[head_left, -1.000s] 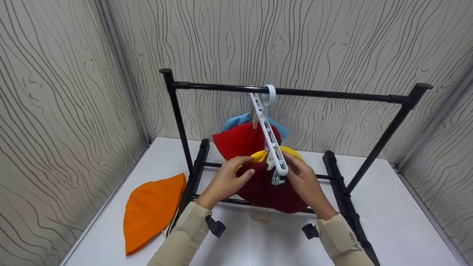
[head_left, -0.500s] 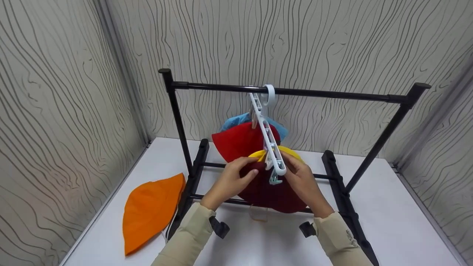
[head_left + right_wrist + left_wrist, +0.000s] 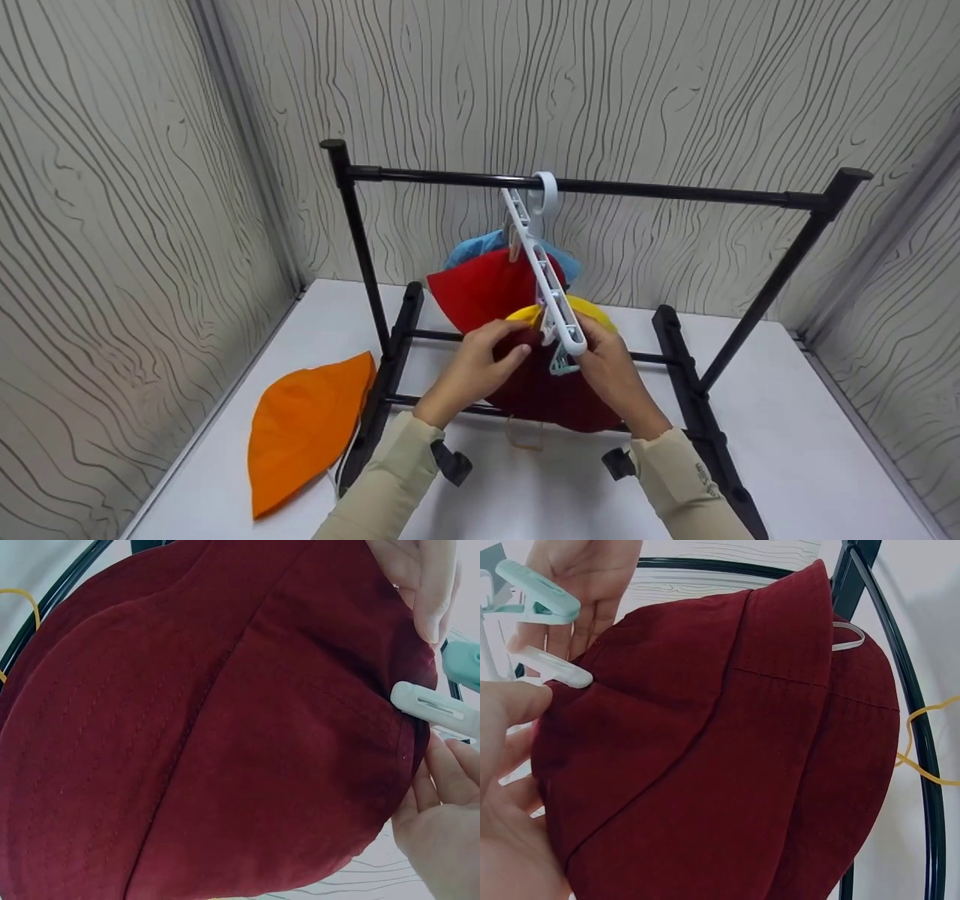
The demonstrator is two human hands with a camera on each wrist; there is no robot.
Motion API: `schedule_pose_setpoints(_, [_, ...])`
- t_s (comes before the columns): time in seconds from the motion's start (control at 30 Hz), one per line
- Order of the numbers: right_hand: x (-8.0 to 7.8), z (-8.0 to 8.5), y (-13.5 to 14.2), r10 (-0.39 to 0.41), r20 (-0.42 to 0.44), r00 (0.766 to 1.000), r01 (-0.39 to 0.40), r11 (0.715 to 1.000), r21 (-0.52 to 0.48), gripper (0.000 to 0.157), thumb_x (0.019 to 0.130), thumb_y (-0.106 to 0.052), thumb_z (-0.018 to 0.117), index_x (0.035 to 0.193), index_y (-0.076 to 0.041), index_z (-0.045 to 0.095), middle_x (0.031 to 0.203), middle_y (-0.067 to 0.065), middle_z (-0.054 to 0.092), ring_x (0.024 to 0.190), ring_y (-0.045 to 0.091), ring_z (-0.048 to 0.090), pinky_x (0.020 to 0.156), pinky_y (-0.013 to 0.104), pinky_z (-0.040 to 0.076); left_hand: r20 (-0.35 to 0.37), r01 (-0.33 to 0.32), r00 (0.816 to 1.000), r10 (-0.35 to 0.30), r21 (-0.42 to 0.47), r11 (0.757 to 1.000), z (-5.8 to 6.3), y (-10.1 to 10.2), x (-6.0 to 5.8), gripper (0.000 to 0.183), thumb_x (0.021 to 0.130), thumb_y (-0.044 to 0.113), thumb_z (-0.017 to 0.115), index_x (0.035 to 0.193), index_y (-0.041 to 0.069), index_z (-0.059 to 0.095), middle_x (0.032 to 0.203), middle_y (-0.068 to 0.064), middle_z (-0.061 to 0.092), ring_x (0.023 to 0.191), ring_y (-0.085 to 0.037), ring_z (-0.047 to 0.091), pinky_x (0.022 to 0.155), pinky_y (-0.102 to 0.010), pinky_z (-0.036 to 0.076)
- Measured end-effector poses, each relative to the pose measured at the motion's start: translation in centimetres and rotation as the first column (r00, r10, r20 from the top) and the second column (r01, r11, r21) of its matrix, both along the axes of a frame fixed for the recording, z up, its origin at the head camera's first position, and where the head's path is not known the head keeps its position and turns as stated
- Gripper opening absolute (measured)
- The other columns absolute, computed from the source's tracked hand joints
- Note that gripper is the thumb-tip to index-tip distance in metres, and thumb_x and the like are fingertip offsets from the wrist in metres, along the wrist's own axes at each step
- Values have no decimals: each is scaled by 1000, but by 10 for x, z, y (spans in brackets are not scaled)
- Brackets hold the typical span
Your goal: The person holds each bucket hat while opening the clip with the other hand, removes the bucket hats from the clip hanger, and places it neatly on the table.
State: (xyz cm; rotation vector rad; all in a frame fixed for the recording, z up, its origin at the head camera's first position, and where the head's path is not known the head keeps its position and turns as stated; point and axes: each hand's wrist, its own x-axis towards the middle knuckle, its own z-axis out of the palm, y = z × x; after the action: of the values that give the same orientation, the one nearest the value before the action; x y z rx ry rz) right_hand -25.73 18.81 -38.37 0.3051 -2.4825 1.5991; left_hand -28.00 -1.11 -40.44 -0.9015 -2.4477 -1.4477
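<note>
A maroon hat [image 3: 555,401] hangs from a white clip [image 3: 561,669] near the front end of a pale blue clip hanger [image 3: 551,281]. My left hand [image 3: 476,364] pinches the hat's crown beside this clip, thumb in front and fingers behind. On the other side, my right hand [image 3: 611,367] rests its rather straight fingers [image 3: 427,787] behind the hat's edge. Just above the white clip, a teal clip [image 3: 540,596] dangles with nothing in it. Farther back hang a yellow hat [image 3: 596,311], a red hat [image 3: 480,289] and a light blue hat [image 3: 476,247], partly hidden.
The hanger's hook is over the bar [image 3: 675,191] of a black rack, whose feet stand on the white table [image 3: 810,420]. An orange hat [image 3: 311,431] with white cord lies left of the rack. Patterned panels [image 3: 600,97] enclose the back and sides.
My left hand has shifted slightly right along the maroon hat, its thumb closer to the white clip. My right hand has moved a little left. The hats hang nearly as before.
</note>
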Motion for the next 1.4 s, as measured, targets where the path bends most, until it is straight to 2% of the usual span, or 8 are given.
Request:
schedule_pose_setpoints(0.27, [0, 3, -3, 23, -4, 1000, -23, 1000, -11, 46, 99, -13, 53, 143, -6, 44, 143, 13, 49, 131, 27, 47, 110, 46, 37, -4, 2, 1000, -2, -4, 1000, 1, 3, 2, 38, 94, 22, 62, 131, 12, 57, 128, -1, 62, 114, -15, 57, 102, -29, 47])
schedule_pose_setpoints(0.43, [-1, 5, -3, 24, -2, 1000, -24, 1000, -3, 47, 98, -15, 55, 143, -7, 44, 143, 13, 49, 129, 26, 48, 109, 45, 39, -23, -4, 1000, 4, -1, 1000, 2, 5, 2, 37, 94, 21, 63, 129, 11, 59, 126, -1, 62, 113, -14, 58, 102, -28, 46])
schedule_pose_setpoints(0.63, [-3, 5, -4, 1, -30, 1000, 0, 1000, 18, 44, 97, -10, 56, 140, -4, 48, 135, 13, 57, 121, 22, 53, 103, 39, 44, -41, -27, 999, 26, -7, 1000, 1, 8, 2, 32, 93, 20, 63, 124, 11, 61, 122, 0, 64, 111, -14, 59, 101, -26, 47])
schedule_pose_setpoints(0.77, [-3, 6, -4, 8, -49, 999, -7, 1000, 23, 44, 96, -9, 56, 139, -3, 49, 136, 14, 56, 122, 24, 53, 104, 41, 44, -39, -39, 999, 39, -2, 999, 1, 9, 2, 27, 93, 20, 62, 120, 13, 62, 117, 1, 66, 107, -13, 60, 99, -24, 48])
schedule_pose_setpoints(1.03, [-4, 10, -5, 25, -39, 999, -24, 1000, 18, 48, 94, -20, 62, 140, -12, 51, 141, 10, 51, 124, 24, 50, 106, 45, 43, -55, -39, 998, 42, 46, 998, -1, 10, 1, 22, 94, 17, 61, 115, 13, 64, 113, 1, 67, 102, -12, 61, 95, -22, 50])
schedule_pose_setpoints(1.3, [-4, 12, -7, 14, -89, 996, -14, 1000, -6, 43, 91, -16, 66, 134, -12, 57, 136, 8, 57, 122, 21, 52, 105, 40, 44, -69, -36, 997, 40, 56, 998, -2, 9, 1, 21, 94, 17, 61, 115, 13, 64, 114, 1, 68, 104, -11, 62, 97, -24, 49])
schedule_pose_setpoints(1.4, [-5, 11, -8, 9, -123, 992, -11, 1000, -19, 42, 90, -11, 66, 132, -9, 58, 134, 9, 58, 122, 21, 52, 103, 31, 46, -74, -41, 996, 46, 59, 997, -2, 9, 2, 21, 94, 17, 62, 114, 13, 65, 114, 1, 68, 104, -11, 62, 97, -23, 49])
